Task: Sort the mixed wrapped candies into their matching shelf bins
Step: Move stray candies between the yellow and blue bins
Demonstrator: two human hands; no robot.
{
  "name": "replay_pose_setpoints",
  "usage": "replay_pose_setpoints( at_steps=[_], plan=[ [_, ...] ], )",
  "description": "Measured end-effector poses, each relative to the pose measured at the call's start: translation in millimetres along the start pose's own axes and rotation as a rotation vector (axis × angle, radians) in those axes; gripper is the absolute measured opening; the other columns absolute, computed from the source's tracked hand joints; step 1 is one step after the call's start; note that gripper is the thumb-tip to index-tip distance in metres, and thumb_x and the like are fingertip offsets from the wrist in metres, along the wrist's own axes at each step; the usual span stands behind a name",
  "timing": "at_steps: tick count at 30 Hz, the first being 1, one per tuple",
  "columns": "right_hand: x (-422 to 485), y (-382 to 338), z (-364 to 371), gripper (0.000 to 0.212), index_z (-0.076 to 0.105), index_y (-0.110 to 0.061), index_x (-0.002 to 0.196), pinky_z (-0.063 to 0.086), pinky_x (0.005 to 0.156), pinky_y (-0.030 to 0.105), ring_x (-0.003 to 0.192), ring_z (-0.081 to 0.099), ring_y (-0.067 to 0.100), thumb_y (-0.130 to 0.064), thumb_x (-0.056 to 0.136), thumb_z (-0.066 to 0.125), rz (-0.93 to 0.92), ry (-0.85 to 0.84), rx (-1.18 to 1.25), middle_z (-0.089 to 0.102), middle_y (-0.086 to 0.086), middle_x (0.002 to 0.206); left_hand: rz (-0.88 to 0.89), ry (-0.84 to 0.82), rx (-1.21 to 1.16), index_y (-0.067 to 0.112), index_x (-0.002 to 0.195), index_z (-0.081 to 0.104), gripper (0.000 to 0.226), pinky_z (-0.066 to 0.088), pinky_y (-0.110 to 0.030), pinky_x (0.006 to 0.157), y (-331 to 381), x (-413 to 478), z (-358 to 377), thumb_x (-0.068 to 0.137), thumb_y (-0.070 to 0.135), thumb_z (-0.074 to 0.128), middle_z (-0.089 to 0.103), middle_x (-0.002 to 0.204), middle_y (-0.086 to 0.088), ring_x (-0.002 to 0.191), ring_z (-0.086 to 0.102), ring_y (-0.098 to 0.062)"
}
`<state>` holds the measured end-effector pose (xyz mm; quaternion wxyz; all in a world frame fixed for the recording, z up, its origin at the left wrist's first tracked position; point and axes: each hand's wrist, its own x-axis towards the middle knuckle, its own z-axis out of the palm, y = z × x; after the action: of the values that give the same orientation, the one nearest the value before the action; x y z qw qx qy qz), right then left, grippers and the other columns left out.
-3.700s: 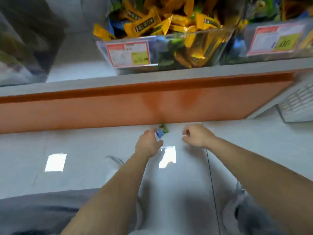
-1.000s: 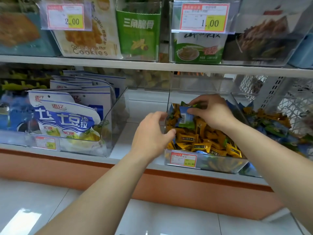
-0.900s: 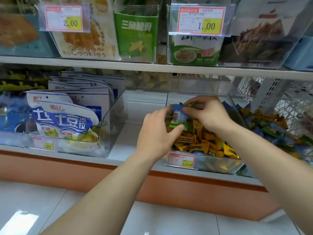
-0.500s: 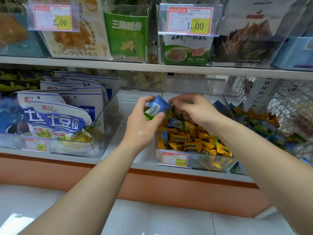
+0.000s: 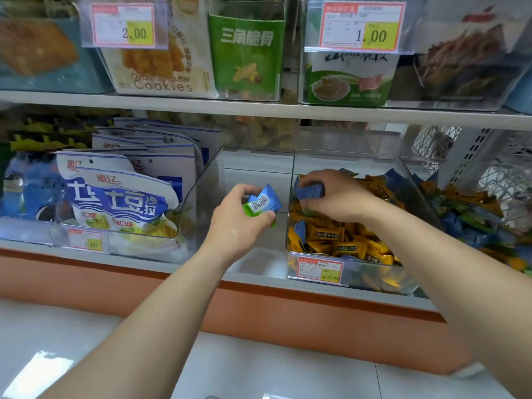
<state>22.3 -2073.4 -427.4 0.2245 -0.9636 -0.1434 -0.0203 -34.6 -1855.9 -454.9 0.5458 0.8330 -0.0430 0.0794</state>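
Lower shelf, front edge, gap betw. bins: L hand grasps blue-and-green candies, barcode up, over bare shelf just left of clear bin.
Clear bin, mostly yellow candies: R hand inside at back-left corner, fingers curled round a blue candy.
Progress, est.: partway; blue strays visible among yellow by left wall.
Far right end of shelf: mixed heap, blue/green/yellow, apparently unsorted.

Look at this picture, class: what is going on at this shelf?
A person is sorting wrapped candies at a shop shelf. The left hand holds blue and green candies beside the clear bin. The right hand pinches a blue candy over that bin, which holds mostly yellow candies.
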Motion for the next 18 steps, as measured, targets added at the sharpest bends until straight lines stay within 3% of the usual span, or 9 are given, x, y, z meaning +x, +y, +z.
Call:
replay_pose_setpoints(
  at_steps=[3,7,12,15,18],
  plan=[
    [-2.4,-6.6,10.3,0.015,0.068,-0.022,0.094,0.041,0.058,0.026,0.082,0.060,0.017,-0.036,0.088,0.068,-0.023,-0.172,-0.126,0.060,-0.009,0.083,-0.016,-0.004,-0.008,0.028,0.112,0.058,0.037,0.058,-0.032,0.074,-1.4,-1.1,-4.1,0.082,0.022,0.078,0.066,0.100,0.011,0.082,0.066,-0.004],
    [-3.0,-11.8,21.7,0.023,0.054,-0.029,0.094,0.039,0.057,0.027,0.080,0.055,0.015,-0.044,0.086,0.069,0.019,-0.250,-0.226,0.056,-0.008,0.090,-0.008,-0.021,-0.005,0.028,0.112,0.059,0.036,0.057,-0.030,0.071,-2.1,-3.8,-8.6,0.082,0.023,0.079,0.066,0.101,0.009,0.081,0.066,-0.006],
    [-4.9,-15.7,31.8,0.025,0.061,-0.016,0.074,0.032,0.052,0.030,0.061,0.048,0.019,-0.038,0.082,0.072,0.025,-0.208,-0.287,0.052,0.001,0.067,-0.008,-0.026,-0.015,0.027,0.112,0.059,0.035,0.056,-0.031,0.072,-0.3,-6.9,-13.3,0.082,0.024,0.078,0.067,0.102,0.006,0.079,0.065,-0.009],
    [-8.9,-18.3,27.4,0.018,0.064,-0.016,0.070,0.042,0.054,0.032,0.068,0.060,0.023,-0.031,0.078,0.071,0.062,-0.153,-0.178,0.063,0.004,0.071,-0.013,-0.017,-0.038,0.028,0.111,0.059,0.034,0.057,-0.035,0.075,4.0,-9.4,-14.2,0.083,0.023,0.078,0.067,0.103,0.006,0.082,0.067,-0.013],
    [-18.9,-16.4,7.8,0.013,0.070,-0.014,0.076,0.051,0.066,0.036,0.078,0.064,0.021,-0.026,0.080,0.067,0.080,-0.006,0.017,0.069,0.003,0.081,-0.009,-0.001,-0.064,0.029,0.109,0.059,0.034,0.058,-0.040,0.079,12.0,-11.1,-12.0,0.083,0.022,0.078,0.065,0.103,0.007,0.085,0.068,-0.014]
  ],
)
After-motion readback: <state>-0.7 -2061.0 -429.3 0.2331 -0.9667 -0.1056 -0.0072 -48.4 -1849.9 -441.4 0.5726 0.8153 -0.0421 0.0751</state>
